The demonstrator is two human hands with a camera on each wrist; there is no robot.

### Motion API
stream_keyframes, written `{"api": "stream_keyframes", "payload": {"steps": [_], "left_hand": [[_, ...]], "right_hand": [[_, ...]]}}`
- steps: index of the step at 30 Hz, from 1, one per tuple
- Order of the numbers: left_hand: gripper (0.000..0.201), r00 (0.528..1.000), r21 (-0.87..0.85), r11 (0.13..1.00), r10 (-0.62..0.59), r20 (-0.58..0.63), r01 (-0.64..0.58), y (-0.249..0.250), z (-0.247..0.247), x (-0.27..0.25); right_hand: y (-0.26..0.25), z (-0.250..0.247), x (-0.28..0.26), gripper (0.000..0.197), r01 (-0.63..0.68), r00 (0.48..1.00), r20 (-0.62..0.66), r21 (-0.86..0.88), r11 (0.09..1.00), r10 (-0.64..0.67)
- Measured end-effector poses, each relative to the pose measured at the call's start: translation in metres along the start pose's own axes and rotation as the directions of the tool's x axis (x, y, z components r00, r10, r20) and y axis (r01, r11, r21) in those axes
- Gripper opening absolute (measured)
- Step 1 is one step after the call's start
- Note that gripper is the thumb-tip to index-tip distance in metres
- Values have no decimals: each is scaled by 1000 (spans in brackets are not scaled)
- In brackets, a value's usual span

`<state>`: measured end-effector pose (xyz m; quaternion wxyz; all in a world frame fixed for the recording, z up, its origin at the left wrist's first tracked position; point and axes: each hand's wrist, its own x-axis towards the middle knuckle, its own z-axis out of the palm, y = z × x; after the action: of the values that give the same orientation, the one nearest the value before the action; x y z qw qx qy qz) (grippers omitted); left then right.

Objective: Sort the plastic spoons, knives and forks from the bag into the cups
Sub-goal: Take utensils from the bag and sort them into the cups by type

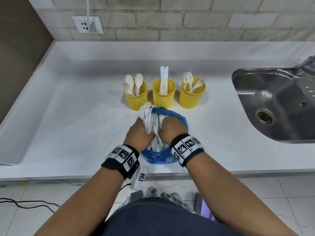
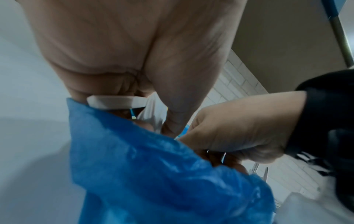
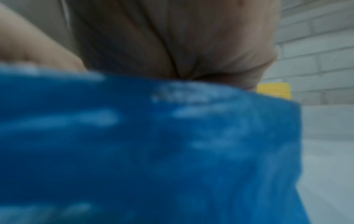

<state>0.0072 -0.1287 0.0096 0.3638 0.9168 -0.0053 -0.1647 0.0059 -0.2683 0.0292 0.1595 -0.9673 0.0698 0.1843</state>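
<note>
Three yellow mesh cups stand in a row: the spoon cup (image 1: 135,97), the knife cup (image 1: 164,95) and the fork cup (image 1: 192,94). In front of them lies the open blue bag (image 1: 159,156) full of white cutlery (image 1: 157,143). My left hand (image 1: 139,132) grips a bundle of white forks (image 1: 146,114), tines up, at the bag's left rim. The handle ends (image 2: 114,103) show under that palm (image 2: 134,53). My right hand (image 1: 171,127) reaches into the bag, fingers curled down among the cutlery, their tips hidden. The bag (image 3: 153,144) fills the blurred right wrist view.
A steel sink (image 1: 272,106) is sunk in the white counter (image 1: 68,125) to the right. A wall socket (image 1: 87,24) with a plug sits at the back left. The counter's front edge lies just under my wrists. A black cable (image 1: 25,203) trails on the floor.
</note>
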Motion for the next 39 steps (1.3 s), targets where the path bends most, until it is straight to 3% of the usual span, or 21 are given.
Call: {"api": "stream_keyframes", "payload": {"steps": [4, 7, 10, 11, 13, 23, 29, 32, 35, 37, 39], "left_hand": [[47, 1000, 31, 1000, 3, 1, -3, -1, -1, 1], [47, 1000, 52, 999, 15, 15, -16, -2, -1, 2], [49, 998, 53, 997, 55, 22, -56, -3, -1, 1], [50, 998, 55, 996, 63, 25, -65, -4, -1, 1], [50, 998, 61, 996, 62, 32, -64, -5, -1, 2], [46, 998, 16, 998, 53, 18, -54, -6, -2, 3], [42, 999, -159, 987, 31, -7, -32, -15, -12, 10], [42, 998, -283, 958, 55, 9, -50, -10, -16, 10], [43, 996, -409, 911, 76, 49, -50, -4, -13, 10], [39, 993, -482, 875, 92, 80, -42, 0, -9, 9], [33, 987, -474, 877, 134, 93, -75, 4, -6, 9]], "right_hand": [[-8, -8, 8, 31, 12, 998, 67, -133, 991, -3], [-9, -15, 17, 35, 20, 989, 148, -131, 991, 0], [-8, -19, 21, 17, 24, 974, 227, -123, 992, 4], [-5, -20, 22, 15, 20, 978, 209, -97, 995, 1], [0, -18, 25, 30, -10, 985, 173, -32, 999, 16], [3, -11, 27, 34, -19, 996, 88, 83, 996, 12], [17, -8, 16, 36, -1, 1000, 22, 282, 959, -5], [26, -8, 8, 40, 72, 997, -33, 393, 917, -64], [32, -6, 4, 22, 152, 988, -66, 463, 873, -137], [35, -2, 6, 10, 155, 987, -46, 551, 820, -155], [38, 1, 6, 17, 119, 987, -2, 672, 731, -159]]}}
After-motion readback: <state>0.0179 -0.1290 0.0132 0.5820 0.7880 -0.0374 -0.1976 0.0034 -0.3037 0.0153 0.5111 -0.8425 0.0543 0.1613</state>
